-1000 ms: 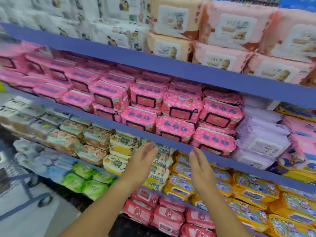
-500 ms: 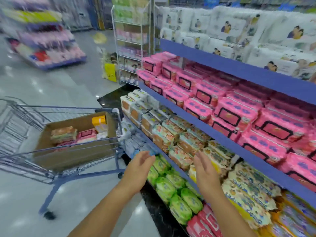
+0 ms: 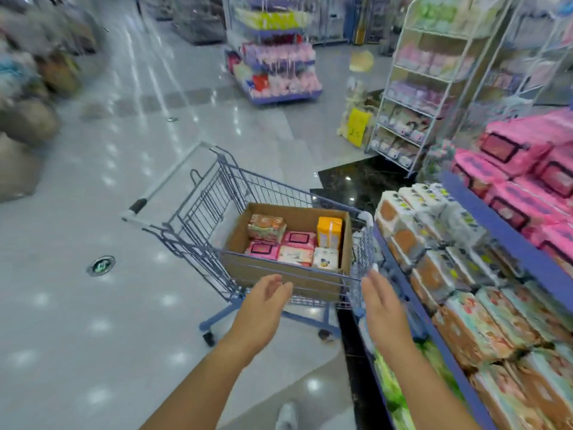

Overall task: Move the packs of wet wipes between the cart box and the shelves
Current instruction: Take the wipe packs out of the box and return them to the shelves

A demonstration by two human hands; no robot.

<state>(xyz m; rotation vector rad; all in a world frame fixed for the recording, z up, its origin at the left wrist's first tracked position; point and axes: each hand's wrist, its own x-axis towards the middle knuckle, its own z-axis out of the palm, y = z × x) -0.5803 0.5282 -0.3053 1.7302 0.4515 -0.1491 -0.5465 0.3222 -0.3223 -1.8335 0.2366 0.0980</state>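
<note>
A blue wire cart [image 3: 201, 209] stands on the floor ahead of me, and a brown cardboard box [image 3: 238, 240] sits in its basket. Several packs of wet wipes lie in the box: pink packs [image 3: 262, 249], a green-orange pack [image 3: 266, 226], an upright orange pack [image 3: 329, 231] and a white pack [image 3: 325, 258]. My left hand [image 3: 263, 301] and my right hand [image 3: 379, 301] hover empty, palms facing each other, just short of the cart's near edge. Blue shelves [image 3: 496, 221] on the right hold pink packs [image 3: 524, 193] above and orange-green packs [image 3: 471, 324] below.
The cart's near right corner is close to the lower shelf's end. A white wire rack [image 3: 431, 88] of goods stands beyond the shelves. A display stand [image 3: 276, 66] is farther down the glossy floor. Bagged goods [image 3: 28, 119] line the left. My shoe [image 3: 286, 415] shows below.
My view has swung left from the shelves to the cart. Both hands stayed empty and came from in front of the shelf packs to just before the cart.
</note>
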